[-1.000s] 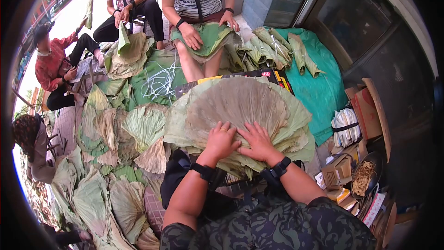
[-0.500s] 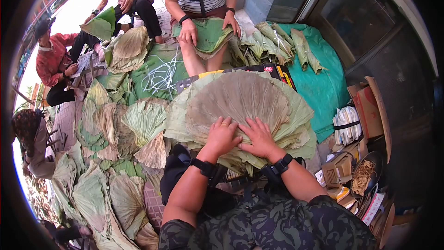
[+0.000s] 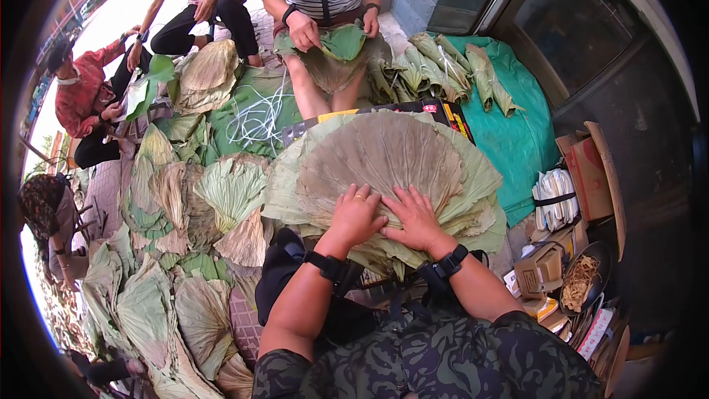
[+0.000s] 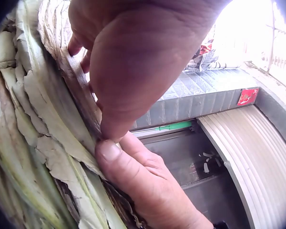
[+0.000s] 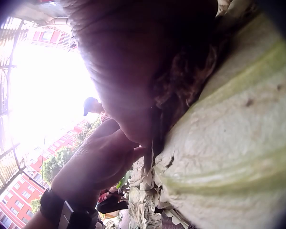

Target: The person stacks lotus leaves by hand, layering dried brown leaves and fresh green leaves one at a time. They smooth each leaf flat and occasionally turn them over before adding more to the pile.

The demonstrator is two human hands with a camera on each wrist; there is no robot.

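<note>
A thick stack of dried lotus leaves (image 3: 384,149), brown on top with pale green edges, lies in front of me in the head view. My left hand (image 3: 356,216) rests on its near part, fingers spread forward over the top leaf. Beside it, my right hand (image 3: 416,222) presses on the same leaf, its thumb reaching the left hand. In the left wrist view, the layered leaf edges (image 4: 43,105) run close along the left hand (image 4: 138,62). The right wrist view shows a pale leaf with green veins (image 5: 233,133) beneath the dark, shaded right hand (image 5: 128,62).
Opposite, a person in a striped shirt handles a green leaf (image 3: 343,43). Rolled leaf bundles (image 3: 436,66) lie on a green tarp (image 3: 513,144). More leaves (image 3: 148,318) cover the ground at left, near white straps (image 3: 257,120). Cardboard boxes (image 3: 538,273) stand at right; other people sit at left.
My hands stay in place on the stack. At upper left, a person moves a green leaf down and left toward the person in red. The striped-shirt person now lifts a leaf's edge.
</note>
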